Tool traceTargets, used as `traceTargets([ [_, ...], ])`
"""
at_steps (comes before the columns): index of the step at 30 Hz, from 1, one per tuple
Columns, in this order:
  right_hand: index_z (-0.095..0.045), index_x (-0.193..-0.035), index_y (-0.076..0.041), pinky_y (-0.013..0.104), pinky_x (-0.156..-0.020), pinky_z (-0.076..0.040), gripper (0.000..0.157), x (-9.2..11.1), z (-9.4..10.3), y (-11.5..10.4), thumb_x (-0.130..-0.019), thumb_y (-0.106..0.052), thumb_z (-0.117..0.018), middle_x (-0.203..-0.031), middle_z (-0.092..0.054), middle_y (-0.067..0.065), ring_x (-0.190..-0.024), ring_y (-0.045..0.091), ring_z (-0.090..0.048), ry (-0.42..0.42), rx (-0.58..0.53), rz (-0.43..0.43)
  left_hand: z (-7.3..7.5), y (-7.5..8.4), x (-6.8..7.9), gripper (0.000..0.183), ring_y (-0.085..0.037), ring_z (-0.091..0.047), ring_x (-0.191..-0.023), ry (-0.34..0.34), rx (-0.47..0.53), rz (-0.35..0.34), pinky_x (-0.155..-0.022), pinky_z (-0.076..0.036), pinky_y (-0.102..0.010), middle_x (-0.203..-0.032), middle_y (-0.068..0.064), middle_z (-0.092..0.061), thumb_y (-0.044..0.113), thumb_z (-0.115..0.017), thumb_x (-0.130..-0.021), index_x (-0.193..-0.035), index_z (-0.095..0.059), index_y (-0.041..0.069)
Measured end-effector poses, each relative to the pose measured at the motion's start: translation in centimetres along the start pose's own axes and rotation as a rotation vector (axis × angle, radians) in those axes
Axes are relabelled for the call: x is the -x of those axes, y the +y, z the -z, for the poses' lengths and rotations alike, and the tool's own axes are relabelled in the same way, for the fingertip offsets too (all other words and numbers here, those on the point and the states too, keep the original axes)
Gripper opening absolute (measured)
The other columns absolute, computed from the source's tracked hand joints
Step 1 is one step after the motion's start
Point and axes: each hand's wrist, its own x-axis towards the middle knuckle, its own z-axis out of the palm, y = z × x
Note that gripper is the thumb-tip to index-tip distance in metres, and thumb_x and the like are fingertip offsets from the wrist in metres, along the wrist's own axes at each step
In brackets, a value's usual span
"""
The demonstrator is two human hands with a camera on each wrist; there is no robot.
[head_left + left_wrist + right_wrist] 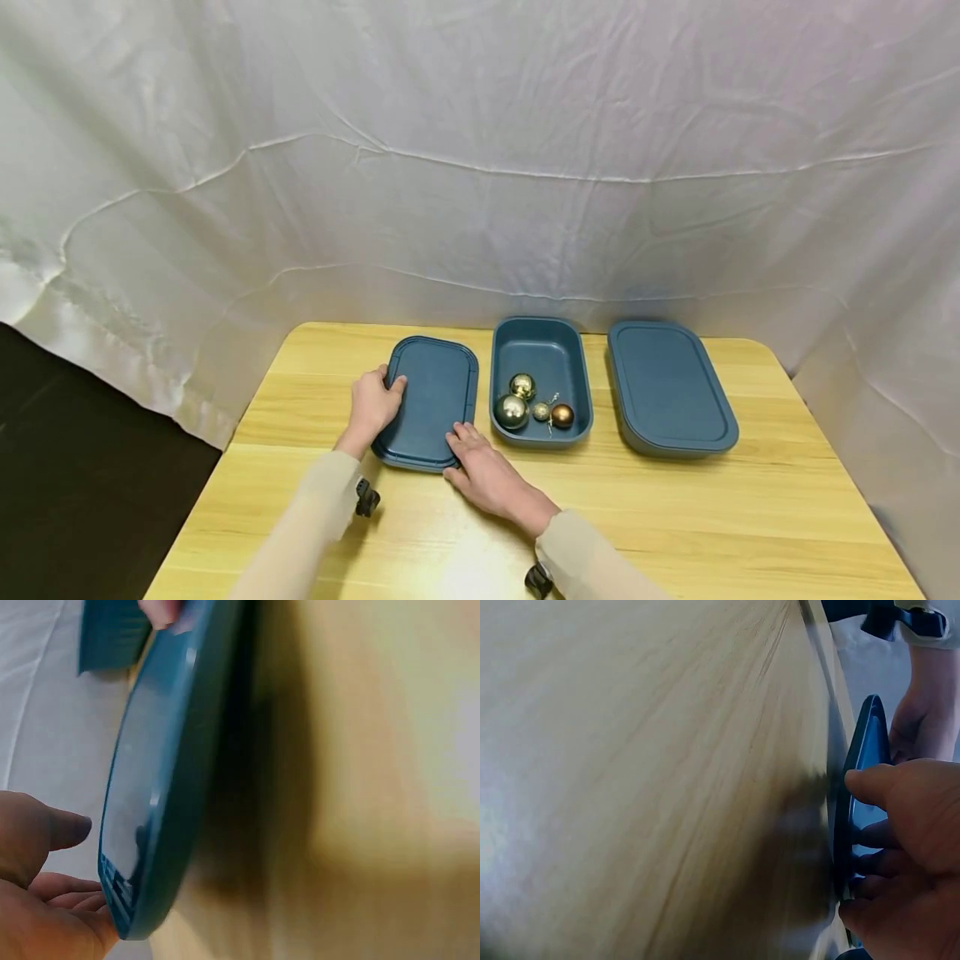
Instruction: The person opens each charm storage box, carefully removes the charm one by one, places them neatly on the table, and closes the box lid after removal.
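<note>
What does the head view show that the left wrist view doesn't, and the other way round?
Only the head view: round ornaments, and an open container and a lidded container side by side.
Only the left wrist view: the loose lid close up and edge-on, with several left-hand fingers at its rim.
Both share: that lid, the left hand, some of the right hand, the table and curtain.

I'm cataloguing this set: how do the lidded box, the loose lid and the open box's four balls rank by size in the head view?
1. Lidded box
2. Loose lid
3. Large pale-gold ball
4. Shiny gold ball and copper ball: too alike to rank
5. Small glittery ball
</note>
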Motion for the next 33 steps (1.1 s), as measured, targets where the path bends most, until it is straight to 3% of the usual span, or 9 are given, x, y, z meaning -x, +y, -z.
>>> traceTargets([
  [4, -0.048, -0.154, 0.006, 0.052, -0.131, -0.031, 0.058, -0.2, -0.2, 0.0, -0.108, -0.027, -0.062, -0.165, -0.039, 0.026, -0.157, 0.041, -0.034, -0.001, 0.047, 0.006, -0.7, -0.5, 0.6, 0.060, -0.051, -0.058, -0.133, -0.024, -0.038, -0.046, -0.111, -0.052, -0.059, -0.142, -0.039, -0.057, 0.020, -0.067, -0.104, -0.146, -0.050, -0.019],
  [13, -0.051, -0.152, 0.006, 0.050, -0.131, -0.031, 0.057, -0.3, -0.1, -0.2, -0.108, -0.028, -0.061, -0.165, -0.040, 0.026, -0.157, 0.039, -0.035, -0.014, 0.121, 0.022, -1.5, -1.7, 1.6, 0.056, -0.056, -0.059, -0.129, -0.033, -0.175, -0.156, -0.105, -0.053, -0.066, -0.140, -0.041, -0.058, 0.014, -0.067, -0.101, -0.142, -0.052, -0.021],
  [18, -0.050, -0.153, 0.005, 0.051, -0.132, -0.030, 0.058, -0.1, -0.2, 0.0, -0.108, -0.030, -0.061, -0.166, -0.039, 0.025, -0.158, 0.039, -0.034, -0.015, 0.144, 0.028, -1.4, -1.9, 1.8, 0.058, -0.055, -0.053, -0.137, -0.119, -0.270, -0.190, -0.115, -0.049, -0.061, -0.147, -0.040, -0.053, 0.017, -0.064, -0.105, -0.147, -0.048, -0.018],
  [26, -0.044, -0.161, -0.008, 0.055, -0.131, -0.031, 0.071, -0.5, -0.2, -0.2, -0.106, -0.049, -0.062, -0.169, -0.034, 0.022, -0.160, 0.042, -0.028, 0.001, 0.159, 0.021, -0.9, -2.4, 3.0, 0.069, -0.057, -0.026, -0.155, -0.266, -0.535, -0.322, -0.123, -0.021, -0.079, -0.167, -0.030, -0.033, 0.044, -0.051, -0.111, -0.163, -0.036, 0.001],
  [30, -0.038, -0.165, -0.010, 0.058, -0.131, -0.029, 0.081, -0.9, -0.3, -0.5, -0.103, -0.059, -0.060, -0.171, -0.031, 0.023, -0.160, 0.043, -0.026, -0.009, 0.207, 0.013, -0.7, -2.1, 3.9, 0.073, -0.054, -0.018, -0.159, -0.351, -0.580, -0.354, -0.126, -0.014, -0.078, -0.171, -0.025, -0.027, 0.054, -0.043, -0.111, -0.167, -0.031, 0.008],
  [33, -0.041, -0.163, -0.007, 0.056, -0.132, -0.028, 0.078, -1.2, -0.4, -0.6, -0.105, -0.057, -0.057, -0.169, -0.034, 0.023, -0.159, 0.041, -0.029, -0.022, 0.230, 0.003, -0.9, -1.9, 4.3, 0.077, -0.053, -0.016, -0.160, -0.404, -0.593, -0.352, -0.128, -0.012, -0.075, -0.173, -0.024, -0.023, 0.058, -0.039, -0.111, -0.168, -0.027, 0.007],
])
